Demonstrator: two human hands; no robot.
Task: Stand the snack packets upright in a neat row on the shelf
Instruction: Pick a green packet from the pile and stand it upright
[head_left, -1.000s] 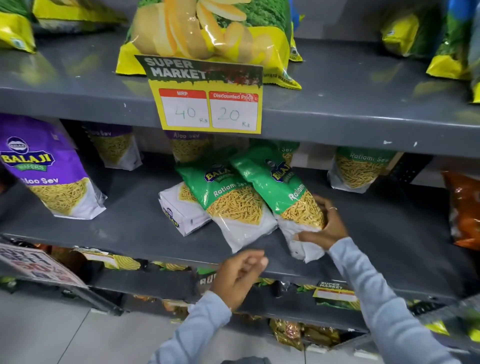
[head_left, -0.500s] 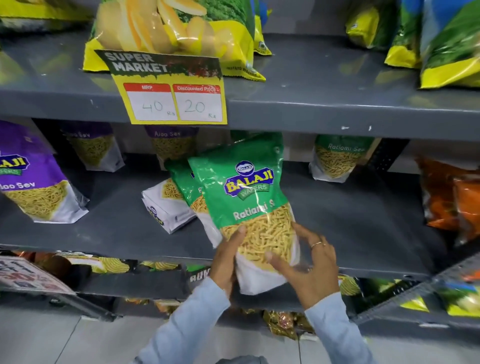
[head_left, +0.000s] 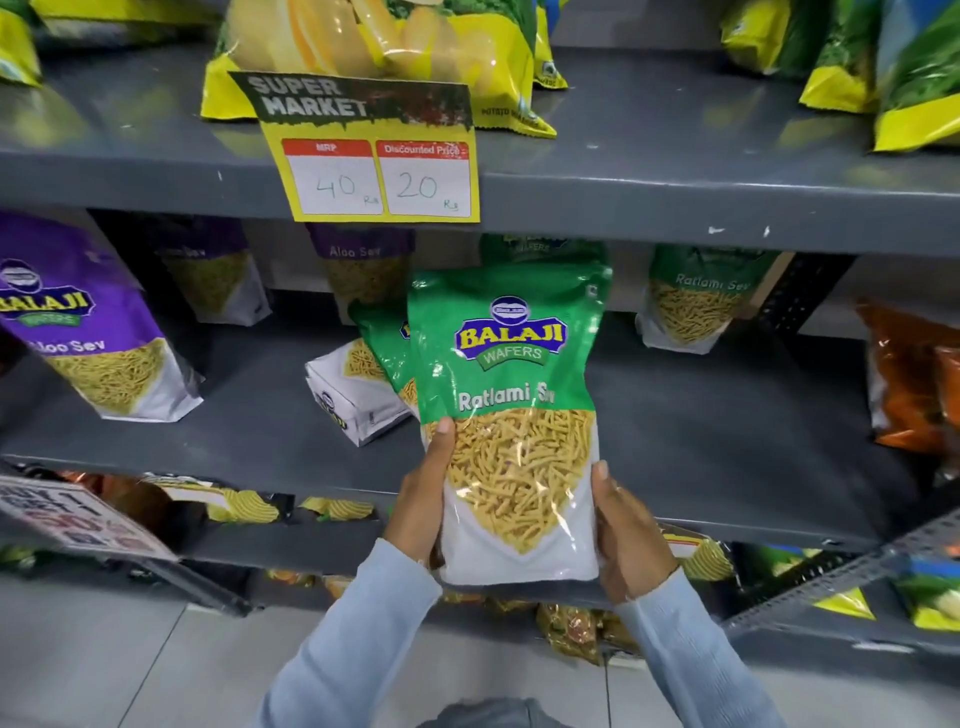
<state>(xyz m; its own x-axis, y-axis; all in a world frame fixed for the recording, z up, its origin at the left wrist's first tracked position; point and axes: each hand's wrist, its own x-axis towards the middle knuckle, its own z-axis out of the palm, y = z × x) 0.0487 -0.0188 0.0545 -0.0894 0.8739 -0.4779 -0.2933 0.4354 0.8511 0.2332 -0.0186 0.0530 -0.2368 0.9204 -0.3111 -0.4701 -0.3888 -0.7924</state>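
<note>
- Purple Aloo Sev packet (head_left: 98, 338) at far left of the frame, leaning back on the grey shelf (head_left: 727, 447), apart from the rest.
- White-and-green packets (head_left: 363, 384) left of centre, slumped on their sides behind the held one; not yet upright.
- Left hand (head_left: 423, 499) clamped on the lower left edge of the green Ratlami Sev packet (head_left: 511, 395), thumb across the front, fingers hidden behind.
- Lifted off the shelf within the last second, now squared up and facing forward in mid-frame, base below the shelf's front lip.
- Right hand (head_left: 626, 540) closed on the lower right edge, no longer flat against the side.
- Bare shelf right of centre: likely room for standing it beside the upright green packet at the back (head_left: 696, 301).
</note>
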